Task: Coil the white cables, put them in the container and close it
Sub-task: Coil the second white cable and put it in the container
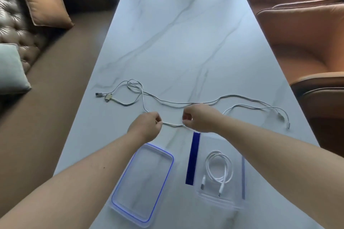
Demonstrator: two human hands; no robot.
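Two long white cables (pixel 186 102) lie stretched across the marble table (pixel 167 33), with plugs at the far left (pixel 104 95) and far right (pixel 283 119). My left hand (pixel 147 125) and my right hand (pixel 200 118) each pinch the same cable; a short span of it (pixel 173 124) sags between them just above the table. A clear container (pixel 236 154) with blue clips stands open at the near right and holds one coiled white cable (pixel 218 168). Its clear lid (pixel 143 184) with a blue seal lies flat to the left.
An orange leather chair (pixel 301 42) stands against the table's right edge. A brown bench with an orange cushion (pixel 44 3) and a grey cushion (pixel 11 72) runs along the left.
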